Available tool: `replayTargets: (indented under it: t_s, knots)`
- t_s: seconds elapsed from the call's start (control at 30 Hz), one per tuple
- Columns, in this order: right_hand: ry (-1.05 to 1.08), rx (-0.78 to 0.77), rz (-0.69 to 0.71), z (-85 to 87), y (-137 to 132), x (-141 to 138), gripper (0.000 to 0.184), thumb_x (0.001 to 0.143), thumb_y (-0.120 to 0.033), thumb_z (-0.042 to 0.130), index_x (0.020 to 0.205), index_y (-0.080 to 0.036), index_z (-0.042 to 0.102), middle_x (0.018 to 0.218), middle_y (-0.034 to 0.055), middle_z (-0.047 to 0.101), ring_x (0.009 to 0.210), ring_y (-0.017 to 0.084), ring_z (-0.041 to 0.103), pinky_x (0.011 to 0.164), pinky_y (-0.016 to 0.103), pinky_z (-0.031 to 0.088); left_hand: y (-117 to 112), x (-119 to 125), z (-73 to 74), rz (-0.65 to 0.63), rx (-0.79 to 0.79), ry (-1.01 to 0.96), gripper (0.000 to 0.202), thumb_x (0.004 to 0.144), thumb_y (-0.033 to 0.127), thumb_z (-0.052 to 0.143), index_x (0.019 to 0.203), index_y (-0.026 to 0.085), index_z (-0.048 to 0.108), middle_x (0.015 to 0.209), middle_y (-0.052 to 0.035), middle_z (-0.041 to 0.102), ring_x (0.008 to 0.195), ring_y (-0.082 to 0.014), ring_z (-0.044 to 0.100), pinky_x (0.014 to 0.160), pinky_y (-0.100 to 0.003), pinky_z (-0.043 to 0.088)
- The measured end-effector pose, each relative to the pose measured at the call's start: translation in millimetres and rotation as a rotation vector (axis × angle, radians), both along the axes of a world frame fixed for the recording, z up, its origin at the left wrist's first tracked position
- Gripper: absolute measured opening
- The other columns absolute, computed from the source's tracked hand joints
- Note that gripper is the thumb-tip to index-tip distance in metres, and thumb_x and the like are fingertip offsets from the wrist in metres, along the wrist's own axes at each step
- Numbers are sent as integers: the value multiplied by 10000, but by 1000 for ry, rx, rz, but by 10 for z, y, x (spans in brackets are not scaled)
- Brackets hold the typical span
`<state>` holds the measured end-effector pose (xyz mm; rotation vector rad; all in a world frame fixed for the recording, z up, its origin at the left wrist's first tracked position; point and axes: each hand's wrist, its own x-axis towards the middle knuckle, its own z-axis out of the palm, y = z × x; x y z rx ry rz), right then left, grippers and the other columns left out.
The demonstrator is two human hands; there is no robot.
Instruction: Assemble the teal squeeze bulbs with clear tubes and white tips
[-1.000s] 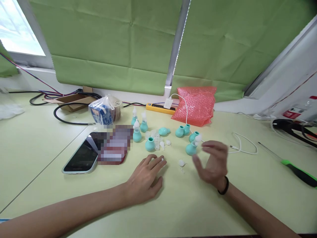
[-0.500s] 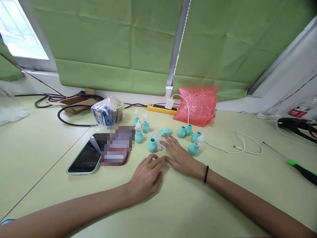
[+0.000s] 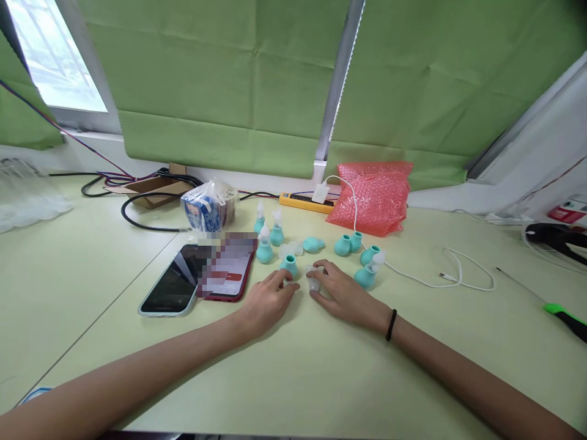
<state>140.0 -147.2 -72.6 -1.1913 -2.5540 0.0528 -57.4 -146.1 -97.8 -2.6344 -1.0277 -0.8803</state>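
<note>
My right hand (image 3: 339, 288) rests on the table with its fingers curled round a clear plastic nozzle piece (image 3: 314, 281). My left hand (image 3: 268, 304) has its thumb and forefinger close together, just in front of an open-necked teal squeeze bulb (image 3: 288, 264). Something small and whitish shows at those fingertips, too indistinct to name. Behind the hands are a small pile of clear pieces (image 3: 291, 249) and a teal bulb lying on its side (image 3: 313, 244). To the left, several bulbs with clear tips stand upright, one of them (image 3: 264, 252) nearest. A tipped bulb (image 3: 364, 278) sits beyond my right hand.
Two phones, one black-screened (image 3: 172, 284) and one red-cased (image 3: 229, 278), lie left. Behind are a plastic-wrapped package (image 3: 204, 211), a yellow power strip (image 3: 302, 203) and pink bubble wrap (image 3: 373, 198). A white cable (image 3: 458, 275) and a screwdriver (image 3: 557, 310) lie right. More open bulbs (image 3: 342, 245) stand behind.
My hands have moved apart. My right hand has drawn back from the pile with a clear piece in its fingers; my left fingers now reach the front bulb. The view has shifted slightly.
</note>
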Motion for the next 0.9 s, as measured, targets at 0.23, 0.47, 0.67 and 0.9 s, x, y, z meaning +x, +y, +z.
replayTargets:
  t_s: [0.23,0.47,0.67,0.9]
  knots:
    - [191,-29,86,-94,-214,72,333,812,-182,427,1144,-199,418,1166,102,447,1096,214,414,898,403,395,-121,41,105,-78,66,19,257,781,103,391,994,153,526,889,-106,507,790,-199,493,554,-284,460]
    - [421,-35,206,-138,-256,58,384,707,-54,448,1067,-189,432,1089,88,506,1040,186,467,867,355,431,-312,105,173,-299,-80,174,307,806,143,374,1105,121,442,1120,-140,472,988,-231,465,793,-356,440]
    - [431,-40,108,-124,-226,89,221,685,-40,442,845,-181,503,856,60,558,820,177,535,698,320,475,-282,88,172,-288,-219,216,326,806,194,389,1128,159,432,1225,-133,398,1091,-256,405,883,-391,386]
    - [327,37,44,-184,-178,128,181,692,-50,467,829,-153,529,820,66,556,768,174,533,665,303,464,-259,85,124,-281,-210,173,289,837,163,337,1104,142,447,1051,-129,493,953,-223,482,781,-355,444]
